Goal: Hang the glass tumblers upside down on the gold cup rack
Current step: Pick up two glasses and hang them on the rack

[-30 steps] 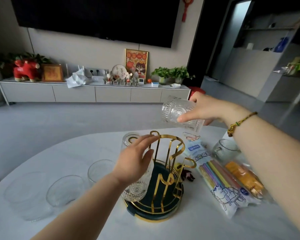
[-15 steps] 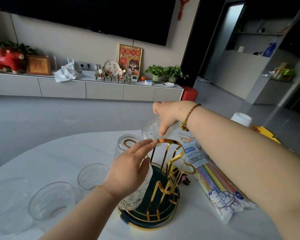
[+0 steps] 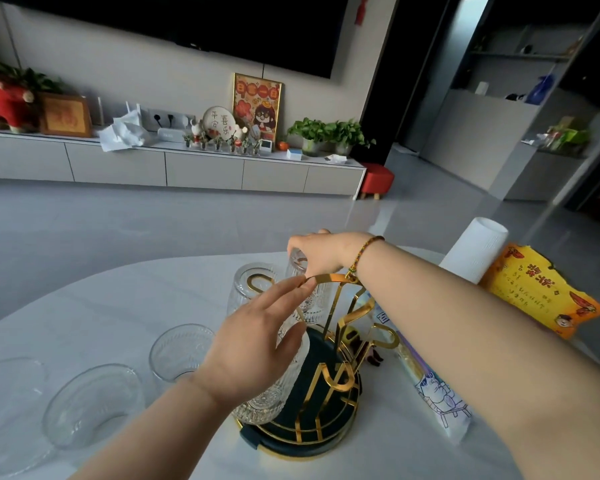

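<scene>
The gold cup rack [image 3: 340, 379] stands on a dark round base mid-table. My right hand [image 3: 321, 252] grips the bottom of an upside-down ribbed glass tumbler [image 3: 314, 303] over a far prong of the rack. My left hand [image 3: 257, 344] rests with spread fingers on the rack's top gold ring and against a tumbler [image 3: 267, 400] hanging upside down on the near left prong. Another tumbler [image 3: 248, 289] hangs upside down on the far left prong.
Three clear glass bowls [image 3: 94, 407] [image 3: 182, 351] [image 3: 9, 410] lie on the white table at the left. A packet of coloured straws [image 3: 433, 386] lies right of the rack. A white paper roll [image 3: 475, 249] and an orange snack bag [image 3: 541, 292] stand at the right.
My right hand has brought the tumbler from up high down to the rack's far side and turned it upside down. The left hand has stayed on the rack. The camera moved closer.
</scene>
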The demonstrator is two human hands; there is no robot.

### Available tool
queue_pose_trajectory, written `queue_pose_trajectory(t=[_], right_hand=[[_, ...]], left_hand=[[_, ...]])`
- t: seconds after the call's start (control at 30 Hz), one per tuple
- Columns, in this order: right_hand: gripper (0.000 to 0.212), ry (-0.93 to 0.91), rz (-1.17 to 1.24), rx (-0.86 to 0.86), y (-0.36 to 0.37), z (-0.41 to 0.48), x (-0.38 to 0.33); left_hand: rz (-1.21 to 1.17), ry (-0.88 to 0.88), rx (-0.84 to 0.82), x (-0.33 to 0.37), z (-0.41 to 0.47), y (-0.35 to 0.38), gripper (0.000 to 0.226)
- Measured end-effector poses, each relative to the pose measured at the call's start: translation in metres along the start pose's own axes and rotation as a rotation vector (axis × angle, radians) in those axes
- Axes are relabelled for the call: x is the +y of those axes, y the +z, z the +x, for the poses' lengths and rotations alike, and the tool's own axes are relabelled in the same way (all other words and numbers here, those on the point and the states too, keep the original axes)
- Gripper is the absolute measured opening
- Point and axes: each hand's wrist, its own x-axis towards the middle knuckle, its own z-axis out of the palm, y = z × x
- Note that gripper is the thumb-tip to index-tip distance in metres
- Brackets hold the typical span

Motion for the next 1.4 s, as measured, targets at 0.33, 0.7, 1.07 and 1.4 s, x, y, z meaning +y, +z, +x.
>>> queue_pose_trajectory(t=[0.33,0.7,1.07,1.4], right_hand=[[0.065,-0.02,0.07,0.008,0.009,0.006,0.004],[0.085,-0.034,0.136,0.021,0.007,0.0,0.005],[0.046,-0.016,0.318,0.504,-0.016,-0.059,-0.006],[0.011,-0.372,0.693,0.793,0.039,-0.112,-0.114]], left_hand=[[-0.032,0.039,-0.003,0.001,-0.001,0.001,0.059],[0.013,0.031,-0.01,0.0,-0.001,0.001,0.058],[0.062,-0.127,0.016,0.009,-0.04,-0.02,0.045],[0.199,-0.477,0.217,-0.029,-0.205,-0.056,0.011]])
